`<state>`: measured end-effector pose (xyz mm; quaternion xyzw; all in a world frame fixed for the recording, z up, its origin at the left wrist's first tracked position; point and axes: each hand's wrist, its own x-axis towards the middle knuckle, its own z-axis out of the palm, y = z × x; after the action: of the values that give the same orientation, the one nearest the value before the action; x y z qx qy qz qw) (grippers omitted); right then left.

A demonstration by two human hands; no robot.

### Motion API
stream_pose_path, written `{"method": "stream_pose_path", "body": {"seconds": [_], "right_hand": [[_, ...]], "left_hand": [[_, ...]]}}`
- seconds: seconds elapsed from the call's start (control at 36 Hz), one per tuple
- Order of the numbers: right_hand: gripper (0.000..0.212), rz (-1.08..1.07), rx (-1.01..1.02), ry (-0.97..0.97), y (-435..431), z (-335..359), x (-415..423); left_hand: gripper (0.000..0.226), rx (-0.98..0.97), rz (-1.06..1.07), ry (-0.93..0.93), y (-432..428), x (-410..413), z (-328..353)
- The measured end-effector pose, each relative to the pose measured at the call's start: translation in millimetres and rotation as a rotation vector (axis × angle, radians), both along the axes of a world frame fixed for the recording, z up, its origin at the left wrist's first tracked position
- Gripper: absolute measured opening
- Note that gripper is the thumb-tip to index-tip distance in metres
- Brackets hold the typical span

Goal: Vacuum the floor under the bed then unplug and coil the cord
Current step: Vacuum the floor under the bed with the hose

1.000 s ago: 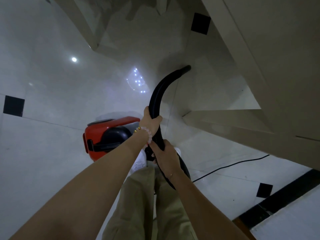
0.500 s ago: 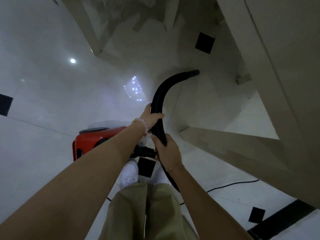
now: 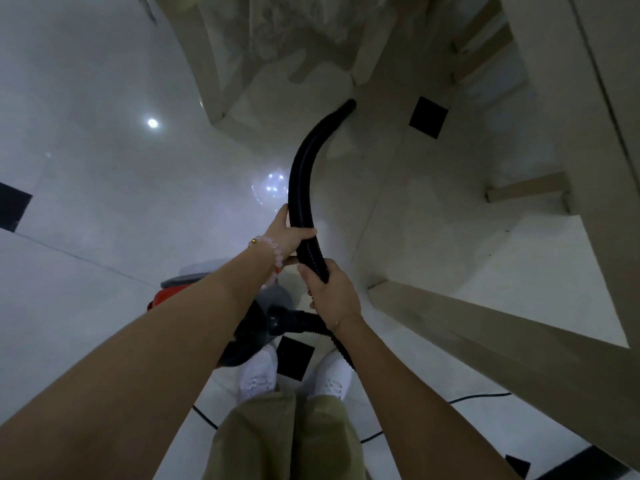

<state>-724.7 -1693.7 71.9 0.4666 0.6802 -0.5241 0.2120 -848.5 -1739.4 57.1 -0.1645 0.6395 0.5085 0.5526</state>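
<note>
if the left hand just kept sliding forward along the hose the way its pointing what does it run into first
Nothing but more hose: the left hand would follow it to the nozzle end, near the pale bed frame, though depth there is unclear.

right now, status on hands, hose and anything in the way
Left hand and right hand both shut on hose. Nozzle end on floor by the bed frame. Cord trails by the shoes.

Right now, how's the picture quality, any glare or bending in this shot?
Head view: dim and hazy; bright ceiling-light reflections glare off the glossy floor; wide-angle lens bends the bed frame edges and stretches the forearms; both hands and the black hose stay fairly sharp.
</note>
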Motion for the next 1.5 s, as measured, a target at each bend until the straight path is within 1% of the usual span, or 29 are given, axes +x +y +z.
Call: {"method": "stream_pose_path", "body": {"seconds": [0.06, 0.14, 0.25, 0.36, 0.44, 0.5, 0.58, 0.69, 0.83, 0.92, 1.03, 1.11, 1.17, 1.33, 1.5], "right_hand": [[0.048, -0.041, -0.006, 0.0, 1.6, -0.3, -8.8], [0.044, -0.114, -0.048, 0.008, 5.6, -0.8, -17.4], [0.043, -0.244, -0.12, 0.012, 14.4, -2.2, -19.4], [0.037, -0.387, -0.181, 0.026, 23.1, 0.7, -16.9], [0.034, -0.442, -0.241, 0.031, 27.2, 8.8, -10.6], [0.033, -0.44, -0.261, 0.025, 26.9, 14.5, -4.1], [0.031, -0.381, -0.249, 0.019, 21.0, 20.9, 8.5], [0.033, -0.232, -0.197, 0.001, 5.8, 29.1, 29.3], [0.03, -0.164, -0.184, -0.014, -16.1, 46.3, 48.5], [0.031, -0.163, -0.155, -0.034, -28.6, 50.5, 56.9], [0.035, -0.148, -0.107, -0.04, -38.3, 53.7, 62.1], [0.036, -0.177, -0.106, -0.023, -39.2, 58.4, 62.9], [0.034, -0.19, -0.106, -0.006, -38.9, 61.0, 63.5], [0.023, -0.209, -0.112, 0.028, -40.6, 64.3, 67.8], [0.022, -0.23, -0.117, 0.035, -42.1, 63.4, 75.1]], "left_hand": [[0.075, 0.027, 0.007, -0.001, 4.2, -3.9, 2.0], [0.07, 0.056, -0.005, 0.034, 16.5, -7.7, 3.1], [0.067, 0.093, -0.084, 0.08, 36.0, -8.9, 2.6], [0.074, 0.104, -0.179, 0.092, 51.7, -5.7, -1.1], [0.077, 0.097, -0.213, 0.077, 56.4, 2.0, -5.8], [0.074, 0.093, -0.212, 0.105, 54.8, 10.9, -3.9], [0.068, 0.065, -0.175, 0.149, 45.4, 26.1, -0.1], [0.062, 0.031, -0.073, 0.118, 24.5, 43.0, 8.0], [0.056, -0.001, -0.078, 0.086, -4.8, 60.8, 18.5], [0.052, -0.012, -0.077, 0.089, -13.3, 67.7, 27.8], [0.053, -0.003, -0.082, 0.09, -16.1, 70.9, 37.7], [0.044, -0.008, -0.117, 0.089, -16.3, 70.9, 41.6], [0.038, -0.012, -0.166, 0.108, -16.3, 70.8, 43.9], [0.038, -0.034, -0.237, 0.157, -14.2, 75.8, 49.1], [0.038, -0.04, -0.274, 0.143, -11.9, 81.1, 51.5]]}}
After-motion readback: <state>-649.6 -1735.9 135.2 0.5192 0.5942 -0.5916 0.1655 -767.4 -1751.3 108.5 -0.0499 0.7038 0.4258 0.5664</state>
